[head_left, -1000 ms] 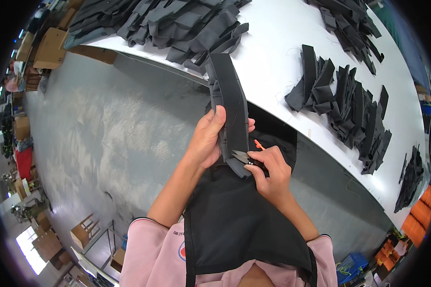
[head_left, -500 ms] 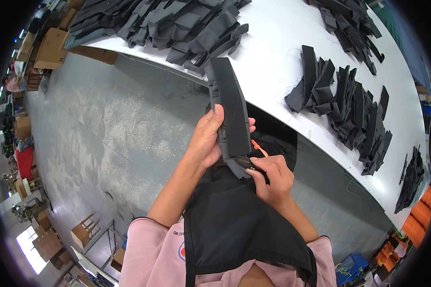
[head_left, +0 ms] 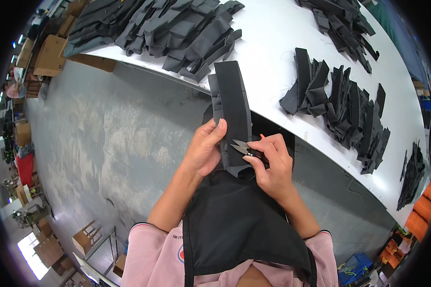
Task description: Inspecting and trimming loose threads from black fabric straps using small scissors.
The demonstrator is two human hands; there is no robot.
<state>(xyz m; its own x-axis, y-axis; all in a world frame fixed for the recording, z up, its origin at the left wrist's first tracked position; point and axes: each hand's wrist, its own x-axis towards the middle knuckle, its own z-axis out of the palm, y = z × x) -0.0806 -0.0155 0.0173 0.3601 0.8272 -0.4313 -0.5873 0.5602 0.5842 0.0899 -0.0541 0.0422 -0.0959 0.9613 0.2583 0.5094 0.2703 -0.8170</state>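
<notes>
A long black fabric strip (head_left: 232, 95), folded over at its edge, stands up in front of me. My left hand (head_left: 208, 146) is closed on its left side, thumb on the front. The fingers behind the cloth are hidden. In my right hand (head_left: 273, 162) I grip a small pair of thread snips (head_left: 241, 146) between thumb and fingers. Its two pointed blades are spread and lie over the lower part of the strip. A bit of orange-red cord shows by the right fingers.
Ahead, a white table (head_left: 266, 57) carries heaps of dark fabric strips (head_left: 177, 36) at the left and more strip bundles (head_left: 340, 105) at the right. Its near edge runs diagonally past my hands. Cardboard boxes (head_left: 50, 55) stand at far left, a blue crate (head_left: 354, 269) at lower right.
The snips have moved up and left from the strip's lower end onto its face, and their blades now show spread. My left hand sits slightly lower, and the strip is more upright.
</notes>
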